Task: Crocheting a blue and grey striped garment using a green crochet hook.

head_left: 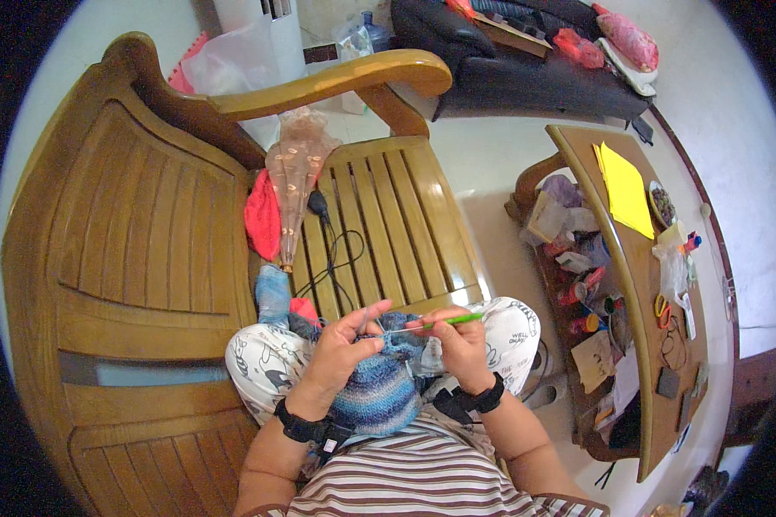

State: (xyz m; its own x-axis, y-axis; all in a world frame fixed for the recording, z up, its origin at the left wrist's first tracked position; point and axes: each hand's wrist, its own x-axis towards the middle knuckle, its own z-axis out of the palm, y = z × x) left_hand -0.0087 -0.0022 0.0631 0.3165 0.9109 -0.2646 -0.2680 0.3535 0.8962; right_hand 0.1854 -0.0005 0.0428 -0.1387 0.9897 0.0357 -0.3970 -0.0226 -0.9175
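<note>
My left hand (341, 349) pinches the upper edge of a blue and grey crocheted piece (381, 392) that rests in my lap. My right hand (462, 349) grips a crochet hook with a green handle (448, 320), its thin metal tip pointing left into the yarn between the two hands. The handle sticks out to the right above my fingers. Both wrists wear black bands. A blue yarn bundle (273, 293) and a bit of red yarn (303, 308) lie on the bench just left of my knee.
I sit on a wooden slatted bench (388, 215) with a curved armrest (336, 79). A red cloth (262, 215), a clear plastic bag (295, 168) and a black cable (332, 250) lie on it. A cluttered wooden side table (629, 284) with yellow paper (625, 189) stands right.
</note>
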